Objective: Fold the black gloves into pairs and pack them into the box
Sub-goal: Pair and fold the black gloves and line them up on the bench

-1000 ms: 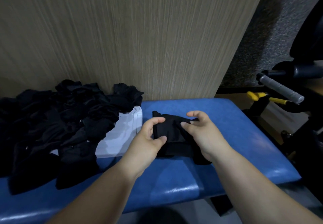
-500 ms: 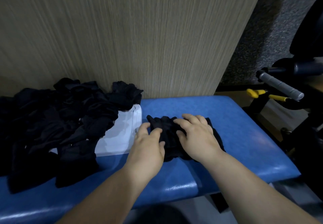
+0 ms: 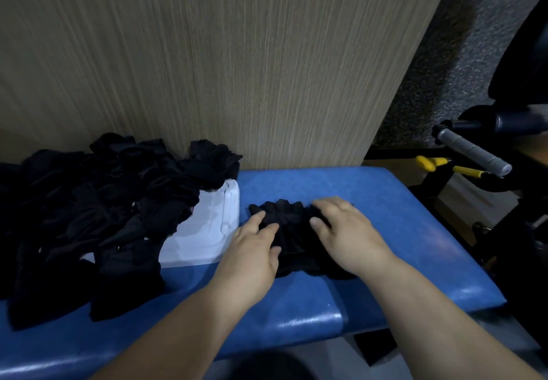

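A pair of black gloves (image 3: 289,225) lies bunched on the blue padded bench (image 3: 400,231). My left hand (image 3: 252,253) rests flat on its left side, fingers spread. My right hand (image 3: 345,232) presses palm-down on its right side, fingers apart. To the left, a white box (image 3: 207,231) lies on the bench, largely buried under a big heap of loose black gloves (image 3: 98,207).
A wood-grain panel (image 3: 237,68) stands right behind the bench. To the right are a grey-gripped bar (image 3: 471,154), yellow handles (image 3: 436,163) and dark gym equipment. The bench's front edge runs just under my forearms.
A second ago both hands held the gloves pinched above the bench; they have since laid them down and now press flat on them, the right hand sliding a little rightward.
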### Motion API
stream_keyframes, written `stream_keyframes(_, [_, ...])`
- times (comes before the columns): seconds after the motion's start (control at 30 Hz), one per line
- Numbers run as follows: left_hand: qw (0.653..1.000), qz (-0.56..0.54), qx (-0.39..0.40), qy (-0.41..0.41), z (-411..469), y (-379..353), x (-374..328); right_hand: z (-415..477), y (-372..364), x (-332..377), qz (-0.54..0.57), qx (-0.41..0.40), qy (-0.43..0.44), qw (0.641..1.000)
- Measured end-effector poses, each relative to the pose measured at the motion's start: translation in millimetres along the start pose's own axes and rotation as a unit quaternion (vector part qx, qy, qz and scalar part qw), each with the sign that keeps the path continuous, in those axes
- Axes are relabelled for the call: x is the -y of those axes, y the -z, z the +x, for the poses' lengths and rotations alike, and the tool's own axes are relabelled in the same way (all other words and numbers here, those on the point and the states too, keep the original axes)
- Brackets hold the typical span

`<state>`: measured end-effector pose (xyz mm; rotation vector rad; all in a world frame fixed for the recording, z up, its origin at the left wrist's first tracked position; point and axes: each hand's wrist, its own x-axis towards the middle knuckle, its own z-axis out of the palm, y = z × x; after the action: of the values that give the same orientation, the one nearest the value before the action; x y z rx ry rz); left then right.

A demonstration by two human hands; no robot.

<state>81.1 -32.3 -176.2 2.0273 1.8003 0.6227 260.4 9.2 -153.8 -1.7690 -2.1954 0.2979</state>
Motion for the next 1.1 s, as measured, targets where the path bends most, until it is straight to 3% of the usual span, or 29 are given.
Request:
stream_keyframes(0.1, [1.000,-0.022,0.003,-0.008,0.8,-0.5,-1.0,2.6,13.1,-19.1,0.002,-0.056,-0.101,0.993])
stream_keyframes(0.27, [1.000,-0.016,-0.015,0.000,0.9,1.8,-2.0,0.0,28.5,-41.3,0.015,0.041,-0.257,0.965])
stream_keyframes(0.47, [0.996,0.039,-0.068,-0.037,-2.4,4.0,-3.1,0.4,26.2,-43.9,0.050,0.063,-0.260,0.962])
stream_keyframes(0.63, [0.997,0.048,0.002,-0.068,-1.2,0.6,0.3,1.7,29.8,-41.4,0.124,0.035,-0.249,0.960])
stream_keyframes(0.73, [0.995,0.065,0.043,-0.063,-0.7,-0.7,3.5,2.2,29.3,-39.1,0.293,0.012,-0.245,0.924])
stream_keyframes(0.9, [0.996,0.041,0.033,-0.067,-1.4,1.0,3.3,4.2,37.0,-21.3,0.480,0.021,-0.220,0.849])
stream_keyframes(0.97, [0.998,0.004,0.019,-0.067,-0.7,3.2,1.5,5.3,39.3,-14.1,0.529,0.045,-0.201,0.823])
stream_keyframes(1.1, [0.996,-0.082,-0.020,-0.027,-0.9,13.3,-3.8,5.7,36.0,-1.1,0.556,0.095,-0.155,0.811])
